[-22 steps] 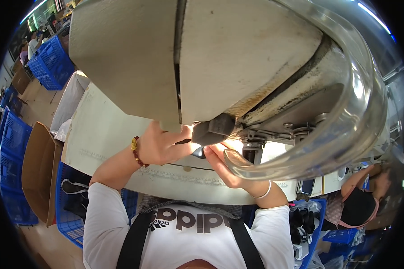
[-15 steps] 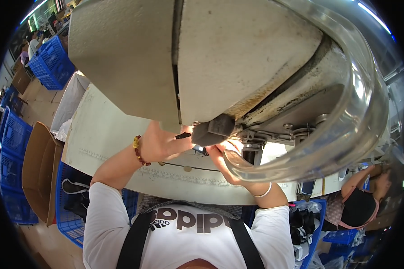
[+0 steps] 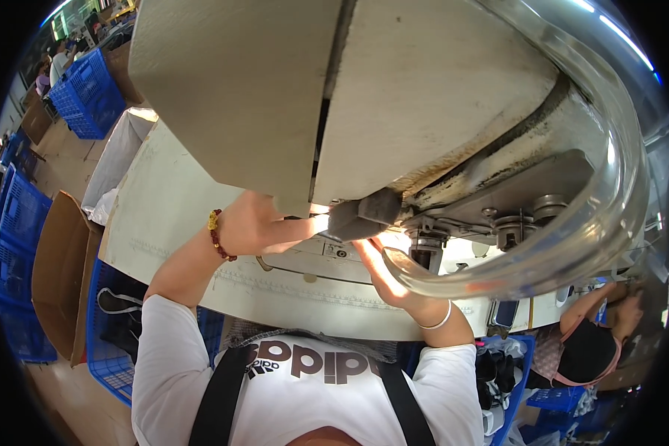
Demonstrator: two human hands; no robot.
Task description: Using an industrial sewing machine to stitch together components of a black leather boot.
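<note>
- Sewing machine [image 3: 431, 104] stood on the bench [image 3: 175, 186], its large pale head filling the upper middle of the view, right above the hands.
- A dark grey block [image 3: 349, 220] hung at the head's lower edge, between the two hands as seen from above.
- The left hand [image 3: 254, 224] was on the near side of the head's left part, fingers bent and close together, pointing right toward the block; the tips were partly lost in glare, so whether they pinched anything could not be told.
- The right hand [image 3: 385, 273] reached up from below, just right of the block, its fingers narrowly gathered; the tips were hidden, and its grip could not be told either.
- A clear curved guard [image 3: 490, 281] swept around the machine's right side and passed in front of part of the right hand.
- A ruler strip [image 3: 297, 292] ran along the bench's near edge.
- A phone [image 3: 504, 314] lay at the bench's right.
- Blue crates stood low on both sides, the left one [image 3: 110, 379] holding dark shoes, the right one [image 3: 519, 394] black and white items.
- Left of the bench stood an open cardboard box [image 3: 61, 275].
</note>
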